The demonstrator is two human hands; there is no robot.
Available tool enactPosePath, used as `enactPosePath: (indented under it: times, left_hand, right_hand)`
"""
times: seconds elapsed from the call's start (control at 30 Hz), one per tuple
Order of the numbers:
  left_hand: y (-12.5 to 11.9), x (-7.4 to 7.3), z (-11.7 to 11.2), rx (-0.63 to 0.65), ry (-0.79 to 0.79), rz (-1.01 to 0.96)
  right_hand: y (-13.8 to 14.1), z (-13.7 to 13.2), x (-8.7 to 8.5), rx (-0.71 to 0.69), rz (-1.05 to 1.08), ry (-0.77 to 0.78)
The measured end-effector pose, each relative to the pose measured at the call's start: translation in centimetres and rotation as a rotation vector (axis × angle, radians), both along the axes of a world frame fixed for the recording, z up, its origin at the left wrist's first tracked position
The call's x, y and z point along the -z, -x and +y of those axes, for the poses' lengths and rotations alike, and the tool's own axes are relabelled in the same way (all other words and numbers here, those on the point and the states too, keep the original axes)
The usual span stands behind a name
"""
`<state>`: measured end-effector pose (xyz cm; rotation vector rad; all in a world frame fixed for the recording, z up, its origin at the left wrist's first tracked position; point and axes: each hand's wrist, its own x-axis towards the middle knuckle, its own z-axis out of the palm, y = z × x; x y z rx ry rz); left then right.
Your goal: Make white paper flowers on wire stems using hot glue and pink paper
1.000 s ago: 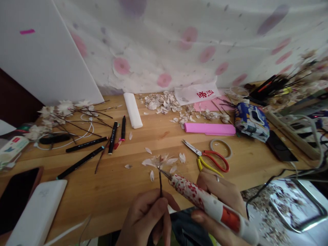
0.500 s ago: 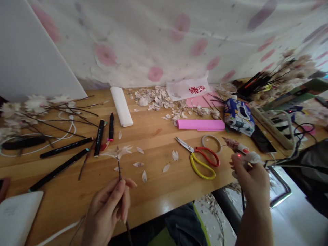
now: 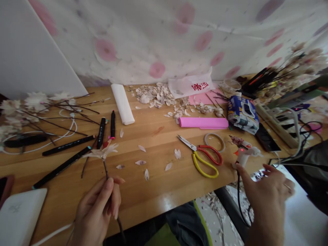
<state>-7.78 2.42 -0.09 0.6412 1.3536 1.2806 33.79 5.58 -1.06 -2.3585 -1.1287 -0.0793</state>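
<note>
Low on the left, my left hand pinches the dark stem of an artificial flower between thumb and fingers. Its pale petals spread out at the top of the stem. On the right, a white glue gun with a small red light rests at the table's edge, its black cord hanging down. Beside it my right hand has its fingers apart; one fingertip is at the handle, and whether it touches cannot be told. Several loose petals are scattered between the hands. Scissors with red and yellow handles lie left of the glue gun.
A petal pile and a pink roll lie toward the back, near a tape ring and a wipes pack. Black markers and finished flowers occupy the left. A power strip stands right.
My right hand has let go of the glue gun and spread its fingers, leaving it at the table's edge. My left hand has shifted left and slightly down with the flower.
</note>
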Motion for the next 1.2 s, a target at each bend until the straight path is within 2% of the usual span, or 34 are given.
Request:
enactPosePath:
  times: [0.03, 0.07, 0.17, 0.23, 0.3, 0.33, 0.43, 0.57, 0.73, 0.93, 1.2]
  left_hand:
    - [0.0, -0.1, 0.0, -0.009, 0.0, 0.008]
    - [0.0, -0.3, 0.0, -0.021, -0.008, 0.018]
    - [0.2, -1.0, -0.1, -0.081, -0.053, 0.067]
    - [0.4, -1.6, -0.2, -0.112, -0.082, 0.094]
    - [0.7, -2.0, -0.6, -0.123, -0.107, 0.099]
    - [0.8, -2.1, -0.9, -0.117, -0.117, 0.097]
    - [1.3, -1.8, -1.8, -0.093, -0.101, 0.086]
    - [1.8, -1.3, -2.2, -0.083, -0.064, 0.08]
    - [2.1, -1.5, -2.2, -0.065, -0.082, 0.092]
    - [2.0, -1.5, -2.4, -0.074, -0.076, 0.087]
    - [1.9, -1.6, -2.2, -0.052, -0.07, 0.106]
  right_hand:
    - [1.7, -0.7, -0.8, -0.007, -0.053, -0.05]
    - [3.6, -1.1, -1.6, -0.125, -0.045, -0.111]
    - [10.3, -0.4, -3.0, -0.763, 0.121, -0.124]
    - [13.8, 1.2, -2.9, -1.066, 0.172, 0.002]
    - [15.9, 2.9, -2.3, -1.208, 0.191, 0.167]
    - [16.4, 3.5, -1.8, -1.237, 0.187, 0.249]
    - [16.5, 4.2, -0.6, -1.235, 0.172, 0.403]
    - [15.9, 3.7, 0.0, -1.177, 0.185, 0.445]
    - [16.4, 3.2, -0.4, -1.106, 0.192, 0.479]
    - [16.6, 3.2, -0.9, -1.064, 0.237, 0.47]
    - [17.3, 4.1, 0.5, -0.942, 0.289, 0.415]
